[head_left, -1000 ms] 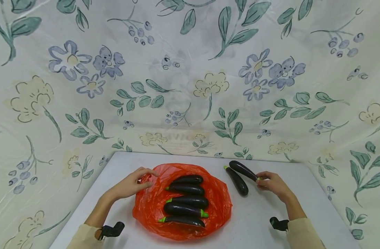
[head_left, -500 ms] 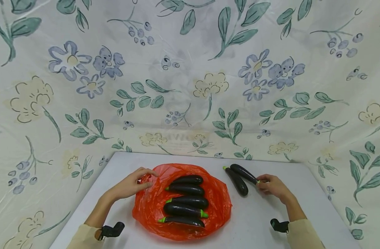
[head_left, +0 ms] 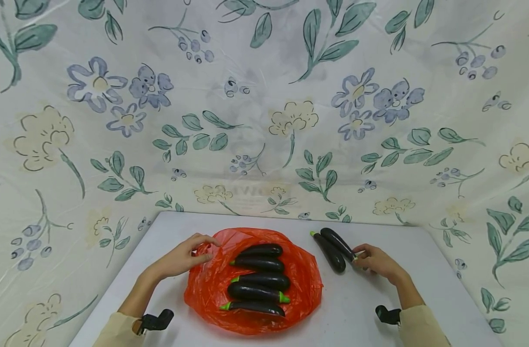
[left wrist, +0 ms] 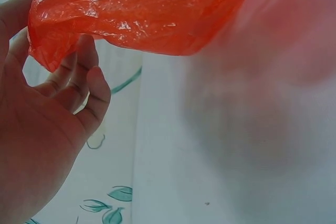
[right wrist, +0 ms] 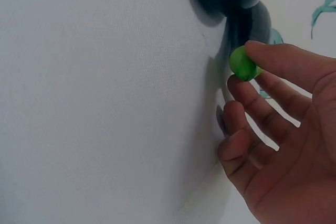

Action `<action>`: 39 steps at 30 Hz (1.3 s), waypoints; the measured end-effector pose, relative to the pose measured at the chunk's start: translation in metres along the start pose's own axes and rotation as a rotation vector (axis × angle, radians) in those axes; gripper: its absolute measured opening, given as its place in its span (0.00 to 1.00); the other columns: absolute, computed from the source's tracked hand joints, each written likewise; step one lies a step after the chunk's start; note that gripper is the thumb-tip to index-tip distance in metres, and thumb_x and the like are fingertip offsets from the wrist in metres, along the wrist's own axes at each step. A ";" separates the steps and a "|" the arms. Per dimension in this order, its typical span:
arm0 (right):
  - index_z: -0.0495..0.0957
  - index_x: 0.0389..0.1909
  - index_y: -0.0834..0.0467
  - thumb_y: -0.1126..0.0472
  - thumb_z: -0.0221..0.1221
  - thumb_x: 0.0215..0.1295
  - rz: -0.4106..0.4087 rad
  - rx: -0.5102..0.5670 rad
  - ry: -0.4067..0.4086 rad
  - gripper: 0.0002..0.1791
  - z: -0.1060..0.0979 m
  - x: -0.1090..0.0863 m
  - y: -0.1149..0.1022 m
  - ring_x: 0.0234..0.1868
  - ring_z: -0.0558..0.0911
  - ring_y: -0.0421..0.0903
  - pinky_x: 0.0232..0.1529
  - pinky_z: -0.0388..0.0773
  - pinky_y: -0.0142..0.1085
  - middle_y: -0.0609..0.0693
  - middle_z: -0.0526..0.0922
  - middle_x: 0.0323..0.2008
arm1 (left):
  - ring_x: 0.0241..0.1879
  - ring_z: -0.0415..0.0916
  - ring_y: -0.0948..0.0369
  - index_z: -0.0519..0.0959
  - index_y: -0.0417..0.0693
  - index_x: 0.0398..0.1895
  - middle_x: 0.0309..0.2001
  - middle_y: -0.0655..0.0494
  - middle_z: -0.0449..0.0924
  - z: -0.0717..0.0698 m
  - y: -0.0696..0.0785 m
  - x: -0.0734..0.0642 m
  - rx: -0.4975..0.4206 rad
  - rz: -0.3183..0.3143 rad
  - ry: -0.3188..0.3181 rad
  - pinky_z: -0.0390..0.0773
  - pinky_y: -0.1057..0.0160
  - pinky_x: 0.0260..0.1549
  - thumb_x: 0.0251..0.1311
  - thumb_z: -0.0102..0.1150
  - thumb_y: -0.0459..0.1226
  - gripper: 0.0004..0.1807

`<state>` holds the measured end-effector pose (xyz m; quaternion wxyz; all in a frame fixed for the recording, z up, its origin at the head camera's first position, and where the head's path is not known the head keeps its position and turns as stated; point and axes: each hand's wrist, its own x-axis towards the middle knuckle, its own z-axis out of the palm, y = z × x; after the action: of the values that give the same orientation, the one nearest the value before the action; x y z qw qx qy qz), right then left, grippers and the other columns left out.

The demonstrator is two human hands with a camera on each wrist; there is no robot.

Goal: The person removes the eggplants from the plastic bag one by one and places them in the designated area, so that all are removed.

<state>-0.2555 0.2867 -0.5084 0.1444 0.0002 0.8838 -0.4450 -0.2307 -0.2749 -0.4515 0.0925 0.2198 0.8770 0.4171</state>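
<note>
An orange-red plastic bag (head_left: 305, 294) lies spread on the table with several dark eggplants (head_left: 264, 279) in a rough stack on it. My left hand (head_left: 184, 255) is at the bag's left edge, and in the left wrist view its curled fingers hold a fold of the thin plastic (left wrist: 126, 14). On the right, my right hand (head_left: 375, 262) pinches the green stem (right wrist: 242, 64) of an eggplant (head_left: 336, 241) between thumb and fingers. That eggplant slants away from me, beside a second loose eggplant (head_left: 329, 253) whose green stem points to the back.
The white table (head_left: 355, 308) ends at the back against a hanging floral sheet (head_left: 256, 144), which also rises at both sides. A black wrist camera (head_left: 158, 319) sits at the left cuff, and another black wrist camera (head_left: 388, 314) at the right one.
My right hand has shifted slightly left and towards me, turning the stem end of its eggplant closer to the loose one beside it. My left hand and the bag look the same.
</note>
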 end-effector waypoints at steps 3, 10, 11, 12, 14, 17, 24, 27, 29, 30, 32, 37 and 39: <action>0.74 0.60 0.62 0.60 0.63 0.62 -0.010 -0.005 -0.004 0.25 0.000 -0.001 -0.001 0.39 0.76 0.49 0.35 0.73 0.39 0.53 0.80 0.42 | 0.58 0.67 0.48 0.78 0.59 0.59 0.57 0.48 0.72 0.000 -0.001 0.000 0.000 0.000 -0.001 0.82 0.52 0.48 0.67 0.62 0.41 0.18; 0.73 0.60 0.61 0.58 0.64 0.61 -0.015 -0.021 -0.030 0.27 0.001 -0.001 -0.002 0.42 0.76 0.48 0.38 0.73 0.39 0.53 0.79 0.43 | 0.56 0.68 0.49 0.78 0.58 0.59 0.55 0.48 0.72 -0.001 -0.001 0.000 0.007 -0.001 -0.001 0.82 0.60 0.46 0.67 0.63 0.42 0.18; 0.73 0.60 0.61 0.57 0.64 0.62 -0.014 -0.022 -0.032 0.27 0.001 -0.001 -0.002 0.42 0.76 0.48 0.38 0.73 0.39 0.53 0.79 0.43 | 0.56 0.68 0.49 0.78 0.58 0.59 0.55 0.48 0.72 -0.001 -0.001 0.000 0.008 0.000 -0.001 0.82 0.61 0.45 0.67 0.63 0.42 0.18; 0.73 0.60 0.61 0.57 0.65 0.62 -0.014 -0.023 -0.033 0.27 0.002 -0.001 -0.002 0.42 0.76 0.48 0.38 0.72 0.39 0.53 0.79 0.43 | 0.56 0.68 0.49 0.78 0.58 0.59 0.55 0.48 0.72 0.000 -0.001 0.000 0.008 -0.001 -0.001 0.81 0.61 0.45 0.67 0.63 0.42 0.18; 0.73 0.60 0.61 0.57 0.65 0.62 -0.014 -0.026 -0.032 0.27 0.002 -0.001 -0.001 0.42 0.76 0.48 0.39 0.72 0.39 0.53 0.79 0.44 | 0.56 0.68 0.49 0.78 0.58 0.59 0.55 0.48 0.72 0.000 -0.001 0.000 0.007 -0.001 -0.002 0.81 0.61 0.45 0.67 0.63 0.42 0.18; 0.73 0.61 0.61 0.56 0.65 0.62 -0.013 -0.030 -0.032 0.27 0.002 0.000 -0.001 0.42 0.76 0.48 0.38 0.72 0.39 0.53 0.80 0.44 | 0.56 0.68 0.49 0.78 0.58 0.59 0.55 0.48 0.72 0.000 -0.001 0.000 0.007 -0.003 0.000 0.82 0.60 0.45 0.67 0.63 0.42 0.18; 0.74 0.60 0.60 0.56 0.64 0.63 -0.002 -0.027 -0.039 0.26 0.002 -0.001 0.000 0.42 0.76 0.49 0.38 0.73 0.39 0.52 0.81 0.45 | 0.56 0.68 0.49 0.78 0.59 0.59 0.55 0.48 0.72 0.000 -0.001 -0.001 0.007 -0.011 0.000 0.83 0.60 0.45 0.66 0.63 0.41 0.18; 0.75 0.59 0.59 0.55 0.64 0.63 0.007 -0.028 -0.038 0.25 0.003 0.000 0.000 0.43 0.76 0.49 0.38 0.72 0.40 0.52 0.81 0.45 | 0.56 0.68 0.48 0.78 0.59 0.59 0.56 0.48 0.72 -0.001 0.000 -0.002 0.009 -0.011 0.002 0.83 0.57 0.46 0.66 0.63 0.41 0.18; 0.76 0.58 0.59 0.55 0.64 0.62 0.013 -0.031 -0.035 0.24 0.003 0.000 0.000 0.43 0.76 0.49 0.38 0.72 0.39 0.52 0.81 0.45 | 0.57 0.68 0.48 0.78 0.59 0.59 0.56 0.48 0.72 -0.001 0.001 -0.002 0.011 -0.012 0.002 0.83 0.54 0.47 0.66 0.63 0.41 0.18; 0.76 0.58 0.59 0.55 0.64 0.62 0.014 -0.031 -0.034 0.24 0.003 0.000 0.000 0.43 0.75 0.49 0.38 0.72 0.39 0.52 0.81 0.45 | 0.57 0.68 0.48 0.78 0.59 0.59 0.56 0.48 0.72 -0.001 0.001 -0.002 0.011 -0.013 0.002 0.83 0.53 0.47 0.66 0.63 0.41 0.18; 0.76 0.58 0.59 0.55 0.64 0.62 0.015 -0.030 -0.034 0.24 0.003 -0.001 0.000 0.43 0.75 0.49 0.38 0.72 0.39 0.52 0.81 0.45 | 0.57 0.68 0.48 0.78 0.58 0.59 0.56 0.48 0.72 -0.001 0.001 -0.002 0.013 -0.014 0.001 0.82 0.51 0.48 0.66 0.63 0.42 0.19; 0.76 0.59 0.60 0.55 0.64 0.63 0.016 -0.031 -0.030 0.24 0.003 -0.002 -0.001 0.42 0.75 0.49 0.38 0.72 0.39 0.52 0.81 0.45 | 0.58 0.67 0.47 0.78 0.57 0.59 0.56 0.48 0.72 -0.001 0.001 -0.002 0.013 -0.009 0.002 0.82 0.51 0.49 0.66 0.63 0.42 0.19; 0.76 0.59 0.60 0.55 0.65 0.62 0.015 -0.030 -0.028 0.25 0.003 -0.002 -0.002 0.42 0.75 0.49 0.38 0.72 0.39 0.52 0.81 0.45 | 0.58 0.67 0.47 0.78 0.58 0.60 0.56 0.48 0.72 -0.001 0.001 -0.002 0.011 -0.006 0.003 0.82 0.51 0.48 0.66 0.63 0.41 0.19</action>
<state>-0.2527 0.2834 -0.5080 0.1600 -0.0014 0.8883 -0.4305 -0.2290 -0.2759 -0.4503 0.0912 0.2170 0.8802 0.4121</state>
